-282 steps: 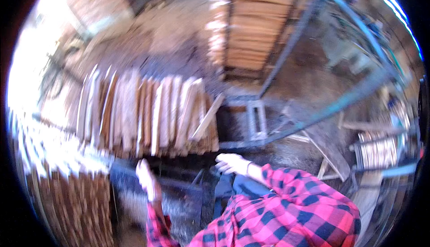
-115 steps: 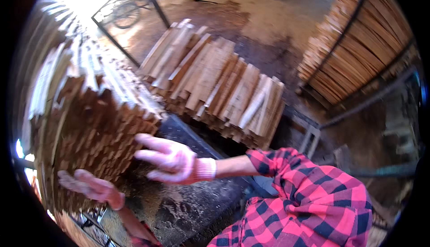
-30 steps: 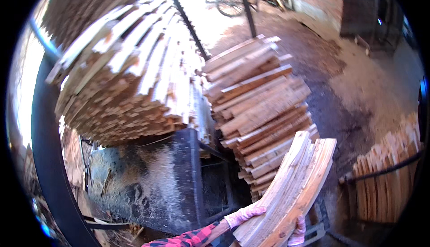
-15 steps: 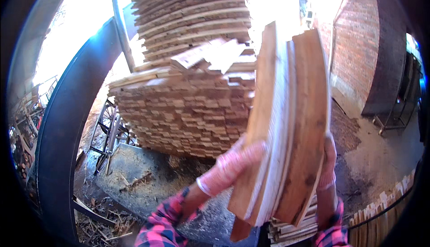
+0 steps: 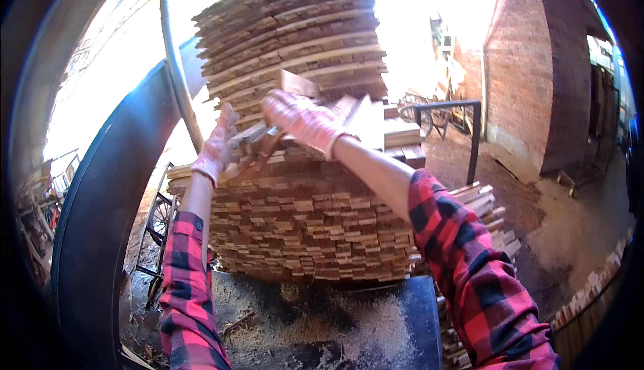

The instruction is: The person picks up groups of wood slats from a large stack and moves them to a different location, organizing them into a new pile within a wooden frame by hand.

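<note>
Both my hands wear pale work gloves, above red-and-black plaid sleeves. My right hand (image 5: 302, 118) lies curled over a loose bundle of wooden slats (image 5: 365, 116) resting on top of a chest-high stack of cut slats (image 5: 308, 222). At the bundle's left end is my left hand (image 5: 216, 145), fingers spread and pressed against the slat ends. A taller stack of slats (image 5: 295, 28) rises directly behind the bundle.
The stack stands on a dark metal platform (image 5: 322, 323) covered in sawdust. A curved dark metal frame (image 5: 94, 222) and a thin pipe (image 5: 174, 55) rise at the left. At right are a brick wall (image 5: 516, 68), a metal railing (image 5: 463, 112) and another slat pile (image 5: 486, 205).
The bundle I held upright in front of me half a second ago now lies flat on top of the stack. Both hands have reached forward onto it.
</note>
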### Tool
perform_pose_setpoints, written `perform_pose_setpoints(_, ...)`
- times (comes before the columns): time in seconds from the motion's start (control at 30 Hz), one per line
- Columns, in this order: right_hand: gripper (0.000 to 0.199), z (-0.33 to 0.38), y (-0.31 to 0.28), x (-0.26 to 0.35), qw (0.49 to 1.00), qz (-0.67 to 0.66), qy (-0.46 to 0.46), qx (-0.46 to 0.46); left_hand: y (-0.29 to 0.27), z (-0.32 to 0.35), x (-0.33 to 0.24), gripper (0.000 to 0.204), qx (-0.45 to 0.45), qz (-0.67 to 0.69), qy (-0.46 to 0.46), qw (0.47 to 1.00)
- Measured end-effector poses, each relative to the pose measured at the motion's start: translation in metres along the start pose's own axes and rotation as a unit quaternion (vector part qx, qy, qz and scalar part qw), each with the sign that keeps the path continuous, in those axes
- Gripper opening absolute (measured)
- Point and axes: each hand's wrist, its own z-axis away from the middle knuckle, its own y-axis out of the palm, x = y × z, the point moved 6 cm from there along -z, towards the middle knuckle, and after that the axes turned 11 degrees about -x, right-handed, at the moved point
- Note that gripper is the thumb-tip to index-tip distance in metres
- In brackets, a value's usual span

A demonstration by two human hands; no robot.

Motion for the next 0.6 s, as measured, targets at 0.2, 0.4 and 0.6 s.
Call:
perform_pose_setpoints(0.2, 0.056, 0.122, -0.044, 0.09, 0.992, -0.106, 0.027, 0.068, 0.061, -0.05, 0.109, 0.064, -0.006, -0.137, 0.135, 0.981)
perform_pose_setpoints(0.4, 0.064, 0.366, -0.102, 0.138, 0.964, -0.249, 0.06, -0.078, 0.096, 0.061, 0.076, 0.066, -0.178, -0.379, 0.28, 0.864)
perform_pose_setpoints(0.6, 0.045, 0.681, -0.221, 0.07, 0.795, -0.083, 0.6, 0.028, 0.267, 0.286, 0.112, 0.056, -0.055, -0.311, 0.488, 0.814)
